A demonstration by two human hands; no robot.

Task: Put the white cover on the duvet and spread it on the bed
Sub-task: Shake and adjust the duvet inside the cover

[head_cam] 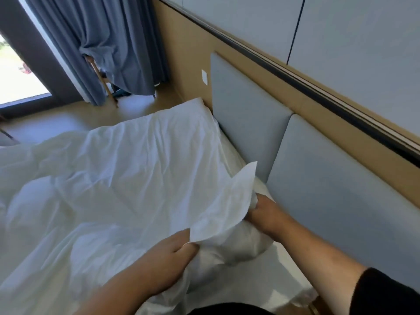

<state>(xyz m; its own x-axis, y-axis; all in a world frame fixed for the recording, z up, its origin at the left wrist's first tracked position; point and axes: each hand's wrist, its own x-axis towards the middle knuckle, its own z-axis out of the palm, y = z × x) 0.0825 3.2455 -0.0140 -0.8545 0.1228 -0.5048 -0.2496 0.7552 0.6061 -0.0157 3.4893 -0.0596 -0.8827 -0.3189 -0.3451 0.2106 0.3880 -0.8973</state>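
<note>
White cover (109, 169) is seen spread in rumpled folds across the bed (234, 151), far out to the left of both hands and away from them toward the far pillow-like corner. Duvet appears to be largely inside already, judging by the puffed bulk; it cannot be confirmed. Left hand (168, 253) is closed on a fold of cover fabric at the near corner, thumb and fingers pinching it. Just right of it a loose cover corner flap is raised between the hands. Right hand (261, 212) is curled round bunched white fabric, probably the duvet corner, close to the grey headboard (318, 169) on its right. Estimated stage: late, corner being seated. Left to do: seat the corner, shake flat, smooth over bed.
</note>
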